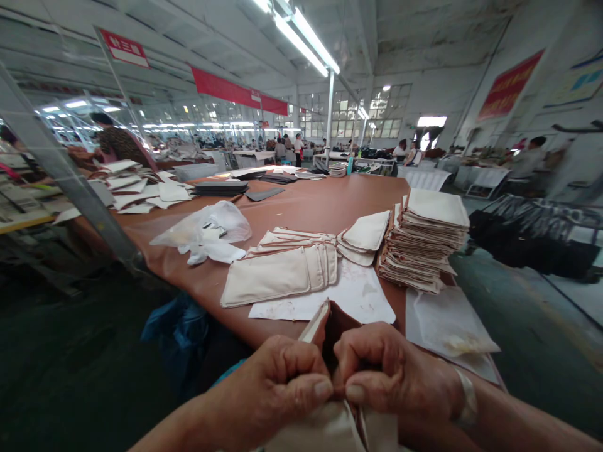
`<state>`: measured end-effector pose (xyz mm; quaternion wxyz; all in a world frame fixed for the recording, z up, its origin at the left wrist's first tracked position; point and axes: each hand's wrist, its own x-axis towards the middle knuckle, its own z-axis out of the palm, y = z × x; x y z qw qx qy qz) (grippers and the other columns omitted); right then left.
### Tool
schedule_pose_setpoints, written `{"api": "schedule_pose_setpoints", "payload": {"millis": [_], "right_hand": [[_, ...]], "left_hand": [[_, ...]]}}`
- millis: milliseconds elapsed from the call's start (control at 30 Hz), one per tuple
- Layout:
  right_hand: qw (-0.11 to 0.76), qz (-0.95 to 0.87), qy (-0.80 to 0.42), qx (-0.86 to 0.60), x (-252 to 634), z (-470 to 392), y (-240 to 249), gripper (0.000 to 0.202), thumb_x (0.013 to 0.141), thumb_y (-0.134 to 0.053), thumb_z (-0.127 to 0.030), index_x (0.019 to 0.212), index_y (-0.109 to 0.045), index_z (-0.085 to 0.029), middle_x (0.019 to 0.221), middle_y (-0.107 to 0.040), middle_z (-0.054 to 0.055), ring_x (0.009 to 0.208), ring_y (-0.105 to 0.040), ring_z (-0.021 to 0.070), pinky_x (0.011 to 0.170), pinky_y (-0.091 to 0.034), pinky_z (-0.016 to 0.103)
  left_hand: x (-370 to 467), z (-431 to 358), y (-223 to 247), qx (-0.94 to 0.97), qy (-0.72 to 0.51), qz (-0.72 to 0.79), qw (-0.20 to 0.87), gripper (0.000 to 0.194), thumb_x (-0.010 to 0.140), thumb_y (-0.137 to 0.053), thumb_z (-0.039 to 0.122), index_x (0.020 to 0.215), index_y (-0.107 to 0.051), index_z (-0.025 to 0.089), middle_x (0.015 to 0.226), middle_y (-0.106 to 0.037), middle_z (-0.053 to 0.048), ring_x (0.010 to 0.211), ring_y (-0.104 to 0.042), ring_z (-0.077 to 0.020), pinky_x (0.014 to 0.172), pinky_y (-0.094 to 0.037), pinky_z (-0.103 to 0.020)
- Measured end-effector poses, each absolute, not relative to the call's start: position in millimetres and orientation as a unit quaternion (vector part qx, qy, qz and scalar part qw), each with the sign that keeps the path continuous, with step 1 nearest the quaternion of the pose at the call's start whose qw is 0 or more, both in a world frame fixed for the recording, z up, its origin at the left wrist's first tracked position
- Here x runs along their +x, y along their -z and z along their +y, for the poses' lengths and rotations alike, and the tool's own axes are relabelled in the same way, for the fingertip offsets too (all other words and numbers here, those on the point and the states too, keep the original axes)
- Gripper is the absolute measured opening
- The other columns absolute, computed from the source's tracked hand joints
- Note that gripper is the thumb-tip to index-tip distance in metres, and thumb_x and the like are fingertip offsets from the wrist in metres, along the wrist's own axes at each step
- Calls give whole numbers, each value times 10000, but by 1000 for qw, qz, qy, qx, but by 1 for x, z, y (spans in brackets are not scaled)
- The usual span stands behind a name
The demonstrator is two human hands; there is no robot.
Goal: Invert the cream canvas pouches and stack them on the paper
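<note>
At the near edge of the table, my left hand [287, 383] and my right hand [381, 370] pinch a cream and brown fabric piece [315, 430] between thumbs and bent fingers. The hands are close together, and its brown inner side stands up between them. Its lower part runs below the picture. Just beyond lie several flat cream stitched pieces [268, 276], overlapping on a white paper sheet [325, 304]. A tall stack of cream pieces with brown edges [419, 245] rises to the right, with a few loose cream pieces [365, 232] beside it.
A brown sheet [330, 194] covers the table. On it are a clear plastic bag [211, 226], dark flat stacks [220, 188] and, at right, a translucent sheet [447, 320]. A metal post [85, 176] slants at left. Black items [527, 245] hang on the right; people work farther back.
</note>
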<state>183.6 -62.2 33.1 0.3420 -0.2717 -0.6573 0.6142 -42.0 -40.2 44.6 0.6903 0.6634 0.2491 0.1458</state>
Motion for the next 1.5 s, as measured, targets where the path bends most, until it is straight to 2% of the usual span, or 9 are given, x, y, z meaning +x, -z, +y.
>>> {"api": "schedule_pose_setpoints", "payload": {"millis": [100, 233, 333, 567, 833, 1033, 1167, 1333, 1500], "right_hand": [[354, -654, -609, -276, 182, -62, -32, 303, 826, -699, -384, 728, -606, -113, 713, -553, 15, 648, -464, 114, 564, -348, 219], [352, -716, -534, -279, 180, -61, -38, 225, 845, -662, -287, 709, -567, -134, 685, -513, -18, 615, -422, 91, 540, -331, 193], [350, -739, -508, -269, 180, -61, -43, 225, 865, -636, -281, 713, -540, -147, 686, -505, -23, 621, -426, 92, 547, -342, 189], [244, -755, -556, -248, 193, -50, -55, 289, 923, -589, -389, 864, -627, -109, 826, -586, 42, 748, -510, 143, 674, -428, 248], [295, -775, -501, -248, 192, -51, -59, 269, 908, -592, -343, 745, -580, -130, 725, -526, 1, 657, -453, 113, 589, -371, 222], [335, -715, -568, -232, 183, -57, -48, 310, 873, -637, -379, 696, -536, -145, 671, -467, -26, 604, -388, 93, 530, -323, 200], [337, -697, -591, -228, 184, -51, -42, 327, 869, -650, -407, 714, -535, -142, 721, -495, -5, 655, -414, 108, 576, -340, 215], [297, -710, -593, -237, 199, -43, -44, 346, 905, -602, -455, 810, -591, -123, 780, -522, 28, 722, -433, 139, 637, -350, 255], [286, -705, -596, -256, 200, -39, -53, 387, 915, -591, -479, 787, -577, -115, 707, -436, -20, 637, -346, 96, 567, -276, 223]], "left_hand": [[-42, -38, -47, 684, -163, 253, 664, 438, 911, -531, 550, 717, -458, 164, 631, -338, 53, 565, -246, -85, 498, -190, -235], [-41, -33, -59, 755, -150, 245, 589, 393, 945, -475, 520, 810, -522, 154, 738, -390, 27, 671, -325, -116, 564, -263, -236], [-38, -35, -65, 784, -121, 238, 561, 346, 959, -463, 450, 766, -487, 163, 709, -360, 40, 648, -311, -109, 551, -257, -236], [-33, -47, -63, 824, -133, 291, 468, 201, 910, -474, 226, 718, -436, 181, 681, -399, 50, 617, -349, -92, 528, -276, -204], [-34, -38, -70, 810, -155, 227, 519, 257, 966, -452, 377, 817, -483, 169, 781, -438, 16, 712, -389, -123, 629, -341, -234], [-25, -47, -58, 760, -199, 232, 574, 341, 903, -539, 422, 691, -424, 181, 656, -391, 35, 606, -333, -104, 531, -275, -227], [-25, -47, -50, 768, -253, 259, 529, 370, 910, -538, 441, 676, -439, 172, 676, -414, 19, 633, -360, -115, 563, -300, -232], [-49, -24, -49, 819, -179, 207, 505, 350, 909, -564, 496, 814, -532, 161, 795, -466, 9, 724, -402, -136, 662, -345, -235], [-70, -12, -46, 853, -144, 232, 444, 339, 940, -540, 449, 758, -536, 163, 809, -509, 6, 762, -459, -144, 696, -361, -227]]}}
